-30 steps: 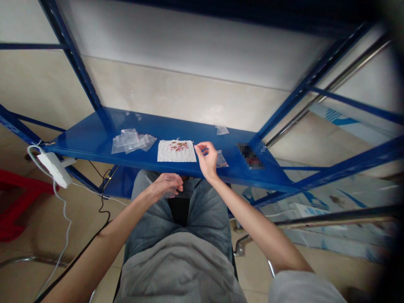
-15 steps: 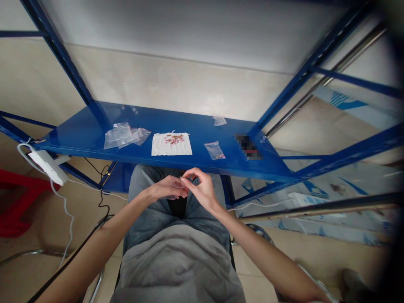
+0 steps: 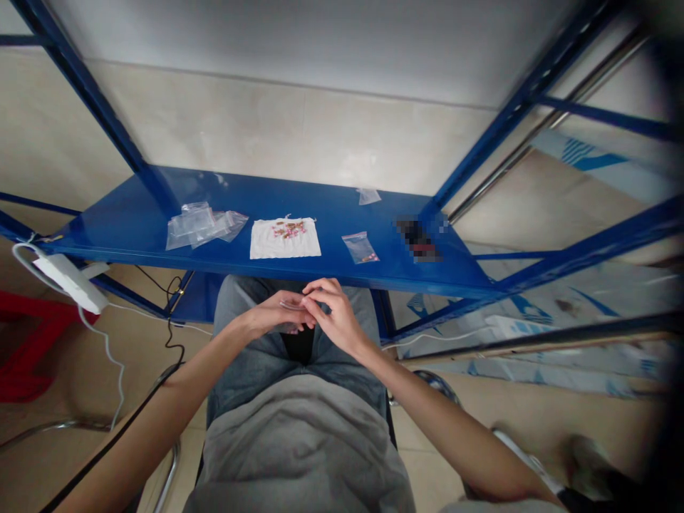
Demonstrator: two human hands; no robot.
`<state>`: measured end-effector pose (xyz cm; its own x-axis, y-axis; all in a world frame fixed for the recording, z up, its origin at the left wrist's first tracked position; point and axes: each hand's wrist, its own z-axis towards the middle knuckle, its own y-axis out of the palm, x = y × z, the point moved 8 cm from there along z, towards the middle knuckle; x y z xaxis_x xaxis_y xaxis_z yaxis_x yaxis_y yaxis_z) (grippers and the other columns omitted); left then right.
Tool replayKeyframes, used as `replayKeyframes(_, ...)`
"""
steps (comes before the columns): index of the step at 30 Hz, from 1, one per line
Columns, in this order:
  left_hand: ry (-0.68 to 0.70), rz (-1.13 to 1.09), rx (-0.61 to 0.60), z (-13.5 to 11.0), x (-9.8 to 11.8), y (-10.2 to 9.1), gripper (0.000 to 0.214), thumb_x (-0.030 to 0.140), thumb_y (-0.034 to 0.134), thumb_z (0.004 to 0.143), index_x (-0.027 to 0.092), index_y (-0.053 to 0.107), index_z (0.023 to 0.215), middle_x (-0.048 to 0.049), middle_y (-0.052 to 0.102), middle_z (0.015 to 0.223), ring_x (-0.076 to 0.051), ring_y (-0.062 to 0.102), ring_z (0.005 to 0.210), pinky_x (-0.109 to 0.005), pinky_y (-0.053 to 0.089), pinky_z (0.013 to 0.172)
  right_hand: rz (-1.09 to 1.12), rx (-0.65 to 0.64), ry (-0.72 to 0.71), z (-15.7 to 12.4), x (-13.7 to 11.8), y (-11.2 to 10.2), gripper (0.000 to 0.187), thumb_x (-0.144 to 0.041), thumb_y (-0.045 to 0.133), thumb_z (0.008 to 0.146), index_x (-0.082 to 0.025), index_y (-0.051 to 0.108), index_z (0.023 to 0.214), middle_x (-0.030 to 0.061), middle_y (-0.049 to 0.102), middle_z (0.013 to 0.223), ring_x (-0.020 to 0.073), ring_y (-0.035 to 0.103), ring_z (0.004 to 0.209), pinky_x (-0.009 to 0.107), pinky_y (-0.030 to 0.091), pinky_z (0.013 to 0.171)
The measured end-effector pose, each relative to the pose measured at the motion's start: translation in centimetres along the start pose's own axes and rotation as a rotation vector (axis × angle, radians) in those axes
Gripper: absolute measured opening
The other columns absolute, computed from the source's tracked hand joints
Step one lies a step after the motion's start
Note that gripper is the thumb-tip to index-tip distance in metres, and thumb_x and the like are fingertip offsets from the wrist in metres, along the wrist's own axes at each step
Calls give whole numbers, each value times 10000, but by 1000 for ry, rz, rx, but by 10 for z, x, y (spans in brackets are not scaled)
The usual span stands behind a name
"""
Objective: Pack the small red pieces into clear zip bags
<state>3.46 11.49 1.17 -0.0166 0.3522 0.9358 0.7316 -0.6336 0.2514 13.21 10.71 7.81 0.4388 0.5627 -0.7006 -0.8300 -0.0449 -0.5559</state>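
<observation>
Above my lap, my left hand (image 3: 278,311) is closed around a small clear zip bag (image 3: 291,306), whose top edge shows near the fingers. Something pinkish shows low in the bag, below the fingers. My right hand (image 3: 331,313) pinches at the bag's upper edge with thumb and fingertips, touching the left hand's fingers. On the shelf in front lies a white cloth pouch (image 3: 286,248) with small pink and brown pieces (image 3: 289,229) scattered on it. To its right is another zip bag (image 3: 360,247) with a few small pieces in its lower corner.
Several flat clear bags (image 3: 197,226) overlap on the left of the blue shelf (image 3: 224,187). One small clear bag (image 3: 368,196) lies at the back. A blurred dark object (image 3: 420,241) sits at the right. A white power strip (image 3: 69,281) hangs at the left end, above a red stool (image 3: 32,349).
My view has shifted slightly, so the shelf and its contents sit a little further left and higher. Both hands stay together at the bag, the right fingers slightly changed in pose.
</observation>
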Motion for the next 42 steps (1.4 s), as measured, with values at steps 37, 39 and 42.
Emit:
replayKeyframes(37,227,362,183,0,5,5,371,474,671,804,107,652,859,-4,581,683,-94,494,583,-199,368,515,644,332,509,-17,54,-3,260,-485,550,880,-235,503,932,12,644,789,162,598,681,253,453,583)
replayKeyframes(39,228,362,190,1,4,3,358,466,667,808,110,647,840,-5,576,675,-97,494,583,-202,370,518,666,320,505,-17,53,-1,263,-487,543,883,-237,493,946,15,650,807,164,607,699,257,463,598)
replayKeyframes(42,243,337,233,2,3,-3,337,454,636,831,117,629,832,9,543,626,-92,477,547,-203,369,509,703,270,462,-14,47,2,243,-472,532,893,-241,483,947,13,642,831,158,604,725,259,475,633)
